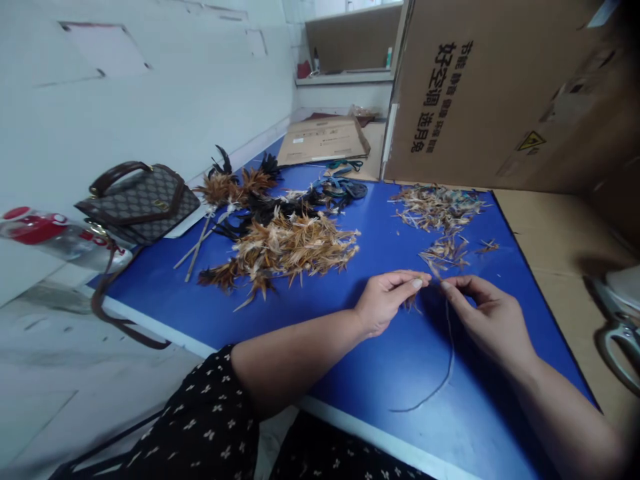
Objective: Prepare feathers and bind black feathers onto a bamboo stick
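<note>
My left hand (pixel 387 300) is closed in a pinch, thumb against fingers, with small brown feathers (pixel 412 302) sticking out below the fingertips. Close beside it, my right hand (pixel 487 317) pinches with thumb and forefinger. A thin grey cord (pixel 451 353) hangs from the right fingertips and curves down to the left across the blue table (pixel 320 353). What lies right between the two sets of fingertips is too small to make out. Beyond the hands lies a loose scatter of feathers (pixel 443 207), with a smaller heap (pixel 447 251) nearer.
Left of the hands is a large pile of tan feathers (pixel 295 247), with dark feather bunches (pixel 270 167) and sticks (pixel 197 250) behind. A handbag (pixel 145 200) and a bottle (pixel 65 237) stand far left. Cardboard (pixel 490 100) walls the back right; scissors (pixel 620 347) lie at right.
</note>
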The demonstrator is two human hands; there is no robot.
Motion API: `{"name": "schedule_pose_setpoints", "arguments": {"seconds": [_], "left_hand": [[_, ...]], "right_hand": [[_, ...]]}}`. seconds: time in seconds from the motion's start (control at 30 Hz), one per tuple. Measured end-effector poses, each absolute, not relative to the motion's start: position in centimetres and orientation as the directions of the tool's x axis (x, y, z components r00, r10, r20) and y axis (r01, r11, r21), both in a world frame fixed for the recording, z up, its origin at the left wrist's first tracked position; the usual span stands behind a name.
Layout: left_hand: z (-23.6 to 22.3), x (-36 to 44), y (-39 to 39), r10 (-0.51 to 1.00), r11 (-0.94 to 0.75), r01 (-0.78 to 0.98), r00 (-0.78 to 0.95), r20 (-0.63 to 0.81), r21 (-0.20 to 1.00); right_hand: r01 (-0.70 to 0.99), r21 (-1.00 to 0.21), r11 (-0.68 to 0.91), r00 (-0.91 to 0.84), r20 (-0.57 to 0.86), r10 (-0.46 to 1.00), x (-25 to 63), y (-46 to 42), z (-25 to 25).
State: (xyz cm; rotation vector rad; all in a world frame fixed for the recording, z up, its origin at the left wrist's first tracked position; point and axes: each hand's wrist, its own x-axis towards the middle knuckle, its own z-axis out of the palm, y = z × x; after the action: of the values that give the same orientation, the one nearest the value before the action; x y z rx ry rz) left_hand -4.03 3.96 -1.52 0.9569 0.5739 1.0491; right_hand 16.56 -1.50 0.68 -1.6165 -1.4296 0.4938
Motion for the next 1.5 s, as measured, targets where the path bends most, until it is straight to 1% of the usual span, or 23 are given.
{"name": "schedule_pose_setpoints", "arguments": {"seconds": [0.07, 0.2, 0.4, 0.53, 0.63, 0.73, 0.83, 0.93, 1.07, 1.17, 1.23, 1.37, 1.5], "left_hand": [[-1.5, -3.9, 3.9, 0.911, 0.163, -0.484, 0.408, 0.057, 0.86], [-1.7, -3.8, 4.0, 0.903, 0.227, -0.512, 0.429, 0.018, 0.828], [-1.8, -4.1, 4.3, 0.886, 0.278, -0.505, 0.464, -0.015, 0.817], [-1.6, -4.5, 4.9, 0.889, 0.33, -0.555, 0.456, -0.052, 0.763], [-1.2, -5.1, 5.3, 0.873, 0.387, -0.577, 0.48, -0.085, 0.719], [-0.8, -5.6, 5.6, 0.863, 0.42, -0.585, 0.495, -0.106, 0.694], [-0.7, -5.8, 5.8, 0.863, 0.427, -0.587, 0.493, -0.115, 0.688], [-1.0, -5.8, 5.9, 0.856, 0.434, -0.56, 0.5, -0.129, 0.706], [-1.6, -5.5, 5.9, 0.868, 0.411, -0.528, 0.476, -0.141, 0.743], [-1.7, -5.2, 5.4, 0.852, 0.418, -0.504, 0.507, -0.133, 0.756], [-1.6, -5.0, 5.0, 0.833, 0.428, -0.506, 0.543, -0.109, 0.749], [-1.1, -4.7, 4.2, 0.813, 0.417, -0.531, 0.581, -0.042, 0.738], [-0.6, -4.9, 4.2, 0.797, 0.436, -0.522, 0.602, -0.044, 0.733]], "right_hand": [[0.594, -0.796, 0.118, 0.206, 0.292, 0.934, 15.8, -1.6, 0.2], [0.632, -0.744, 0.216, 0.125, 0.372, 0.92, 14.9, -1.5, -0.5], [0.657, -0.682, 0.322, 0.052, 0.467, 0.883, 14.8, -1.7, -0.9], [0.713, -0.575, 0.402, -0.033, 0.545, 0.838, 16.0, -1.7, -0.5], [0.787, -0.485, 0.381, -0.028, 0.588, 0.808, 17.6, -1.5, -0.6], [0.834, -0.453, 0.316, 0.02, 0.596, 0.803, 19.2, -1.2, -0.9], [0.842, -0.471, 0.263, 0.071, 0.581, 0.811, 20.3, -1.0, -1.3], [0.833, -0.503, 0.23, 0.11, 0.559, 0.822, 20.6, -1.0, -1.4], [0.801, -0.545, 0.248, 0.128, 0.56, 0.818, 19.7, -1.7, -0.9], [0.758, -0.591, 0.275, 0.142, 0.562, 0.815, 18.4, -2.3, 0.0], [0.739, -0.595, 0.316, 0.121, 0.579, 0.806, 17.4, -2.6, 0.4], [0.683, -0.592, 0.428, 0.014, 0.597, 0.802, 15.7, -2.8, 0.7], [0.639, -0.625, 0.447, -0.022, 0.567, 0.824, 14.9, -2.9, 0.5]]}}
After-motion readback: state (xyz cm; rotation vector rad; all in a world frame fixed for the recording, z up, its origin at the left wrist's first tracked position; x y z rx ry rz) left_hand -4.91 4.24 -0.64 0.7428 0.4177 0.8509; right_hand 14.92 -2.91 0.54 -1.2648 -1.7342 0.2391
